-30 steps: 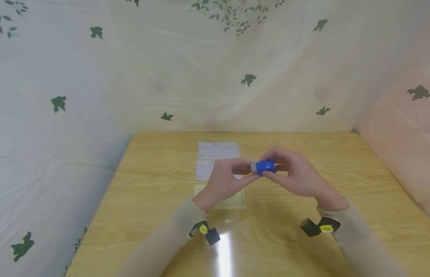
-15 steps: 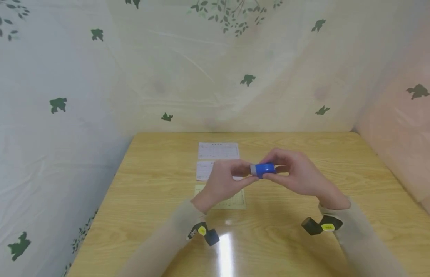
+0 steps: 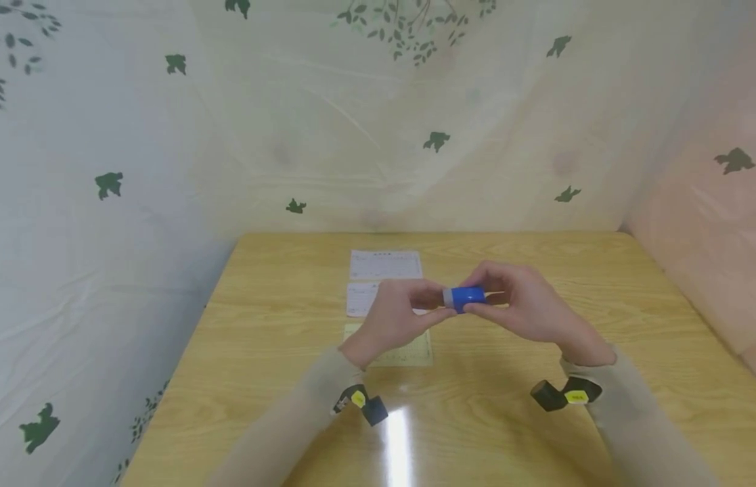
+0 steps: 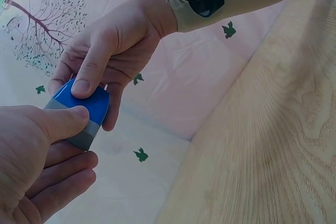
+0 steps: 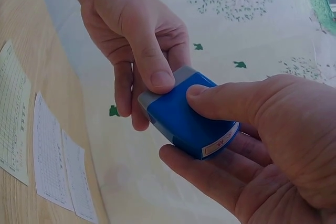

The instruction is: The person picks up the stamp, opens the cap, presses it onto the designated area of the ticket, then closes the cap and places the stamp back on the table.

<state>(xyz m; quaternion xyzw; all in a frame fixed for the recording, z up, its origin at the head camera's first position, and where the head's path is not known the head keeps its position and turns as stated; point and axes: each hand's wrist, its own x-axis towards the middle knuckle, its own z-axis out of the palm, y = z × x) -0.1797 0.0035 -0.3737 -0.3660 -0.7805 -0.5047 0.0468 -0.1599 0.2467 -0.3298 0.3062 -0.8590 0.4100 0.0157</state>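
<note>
Above the table, both hands hold a blue stamp (image 3: pixel 469 297) with a grey cap (image 3: pixel 447 297) on its left end. My left hand (image 3: pixel 398 314) pinches the capped end between thumb and fingers. The blue end is gripped by my right hand (image 3: pixel 526 308), its thumb lying on the flat face. A small label with red characters (image 5: pixel 219 142) shows on the stamp's end in the right wrist view. The cap sits against the blue body (image 4: pixel 86 100); what lies under it is hidden.
On the wooden table (image 3: pixel 262 325) lie a white printed form (image 3: pixel 386 265), a second white form (image 3: pixel 359 301) and a yellowish form (image 3: pixel 408 355) in a column, the last two partly covered by my left hand. A patterned sheet (image 3: pixel 353 135) hangs behind the table.
Both hands stay almost in place around the stamp, which turns very slightly. The cap stays on, and the forms have not moved.
</note>
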